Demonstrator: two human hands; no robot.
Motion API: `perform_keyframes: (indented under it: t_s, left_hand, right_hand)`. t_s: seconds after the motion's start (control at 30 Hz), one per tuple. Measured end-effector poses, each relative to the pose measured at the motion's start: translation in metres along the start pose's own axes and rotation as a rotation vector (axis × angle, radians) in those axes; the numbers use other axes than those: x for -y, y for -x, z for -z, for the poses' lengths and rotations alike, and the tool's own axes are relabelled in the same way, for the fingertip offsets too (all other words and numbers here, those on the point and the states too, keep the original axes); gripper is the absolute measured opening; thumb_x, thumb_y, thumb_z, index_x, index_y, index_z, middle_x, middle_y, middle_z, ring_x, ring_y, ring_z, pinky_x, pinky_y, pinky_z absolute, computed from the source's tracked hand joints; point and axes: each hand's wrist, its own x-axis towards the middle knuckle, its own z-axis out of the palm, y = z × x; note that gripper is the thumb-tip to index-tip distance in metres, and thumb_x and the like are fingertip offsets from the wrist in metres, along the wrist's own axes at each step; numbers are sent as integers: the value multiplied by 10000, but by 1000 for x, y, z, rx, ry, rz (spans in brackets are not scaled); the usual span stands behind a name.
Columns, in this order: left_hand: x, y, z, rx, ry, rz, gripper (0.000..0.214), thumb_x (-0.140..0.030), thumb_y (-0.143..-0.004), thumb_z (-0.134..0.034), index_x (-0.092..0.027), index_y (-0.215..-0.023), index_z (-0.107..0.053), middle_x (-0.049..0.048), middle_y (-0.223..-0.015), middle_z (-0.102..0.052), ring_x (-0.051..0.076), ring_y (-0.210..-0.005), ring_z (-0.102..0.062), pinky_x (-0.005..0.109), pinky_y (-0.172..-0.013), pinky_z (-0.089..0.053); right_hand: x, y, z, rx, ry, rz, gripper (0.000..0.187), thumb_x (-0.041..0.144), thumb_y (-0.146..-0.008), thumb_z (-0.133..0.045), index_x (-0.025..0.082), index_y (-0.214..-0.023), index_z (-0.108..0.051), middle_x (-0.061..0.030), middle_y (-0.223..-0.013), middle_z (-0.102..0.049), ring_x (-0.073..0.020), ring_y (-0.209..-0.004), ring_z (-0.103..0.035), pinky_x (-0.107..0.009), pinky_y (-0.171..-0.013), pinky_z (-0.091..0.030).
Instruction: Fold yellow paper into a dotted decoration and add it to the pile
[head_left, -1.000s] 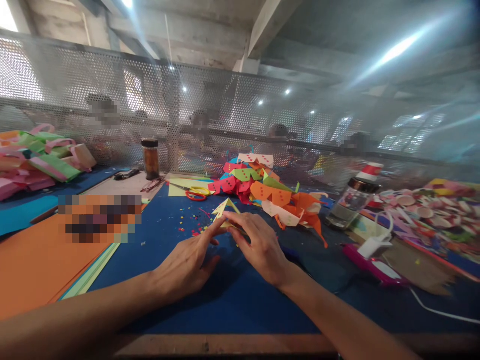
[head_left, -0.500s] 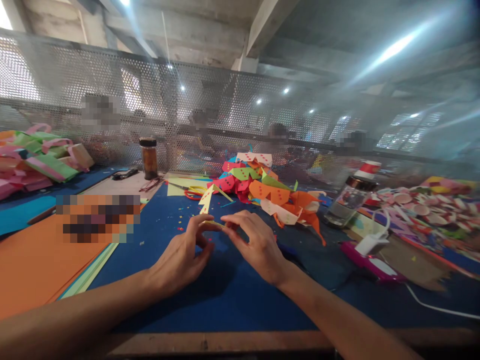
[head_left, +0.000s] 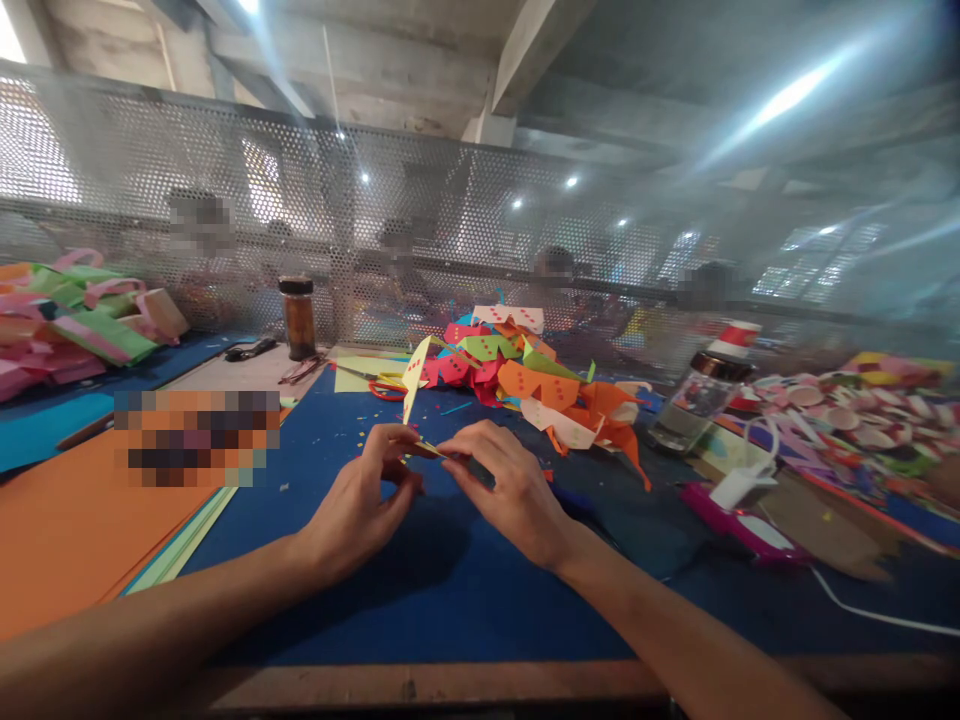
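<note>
Both hands meet over the blue table mat (head_left: 337, 620), holding a pale yellow folded paper cut-out (head_left: 417, 375) with red dots. Its far end sticks up beyond my fingers, and its near part is partly hidden by them. My left hand (head_left: 367, 505) has its fingers curled around the paper's left side. The thumb and fingertips of my right hand (head_left: 514, 490) pinch the right edge. Tiny paper scraps lie on the mat beyond my left hand. Scissors (head_left: 386, 386) with yellow and red handles rest behind them. Similar colourful dotted paper pieces (head_left: 547, 385) are heaped beyond my right hand.
Orange sheets (head_left: 90, 540) are stacked at left, paper bags (head_left: 105, 315) behind them. A brown-filled jar (head_left: 298, 322) stands at the back. To the right are a glass bottle (head_left: 694, 405), a magenta box (head_left: 739, 525) with a white cable, and paper strips (head_left: 840, 410). A perforated screen (head_left: 450, 190) stands behind.
The yellow cut-out has tilted and turned in my fingers; its far end now stands more upright and wider. Both hands have shifted only slightly, staying closed on the paper.
</note>
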Motion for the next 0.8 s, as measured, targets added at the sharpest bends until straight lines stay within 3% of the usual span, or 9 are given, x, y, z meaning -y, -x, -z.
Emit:
perform_keyframes:
  t_s: [0.07,0.27,0.4,0.53,0.8]
  left_hand:
    - [1,-1,1,-27,29,1,279,-138,-882,-490,-236,-1123,-390,0,-849,-689,172,-809,-717,348,-799,-539]
    - [3,-6,0,-15,214,84,255,-217,-881,-561,-200,-1134,-525,33,-983,-695,166,-861,-709,333,-834,-538]
    - [4,-12,-2,-57,470,208,192,-322,-844,-655,-173,-953,-602,17,-869,-695,174,-821,-702,342,-806,-561]
    - [7,-15,-2,-92,605,286,221,-318,-779,-745,-167,-864,-610,-17,-727,-676,139,-707,-670,294,-726,-549]
    - [8,-14,2,-103,700,337,255,-267,-768,-767,-162,-948,-620,-7,-777,-702,124,-718,-667,259,-718,-532]
  right_hand:
    - [1,0,0,-17,16,11,108,201,-959,-576,204,-1041,-648,-60,-961,-667,-194,-915,-612,-360,-817,-496]
    - [6,-2,2,-16,70,78,125,174,-972,-540,206,-1037,-642,-54,-949,-679,-188,-894,-606,-350,-803,-471]
    - [7,-2,1,3,75,106,110,184,-977,-537,204,-1015,-638,-45,-928,-687,-186,-877,-616,-346,-787,-452]
    - [6,-2,-4,19,29,92,74,206,-972,-561,203,-1001,-629,-34,-910,-695,-176,-867,-630,-334,-787,-443]
    - [5,0,-7,14,2,51,22,196,-948,-599,195,-926,-598,-30,-886,-684,-166,-850,-634,-318,-796,-442]
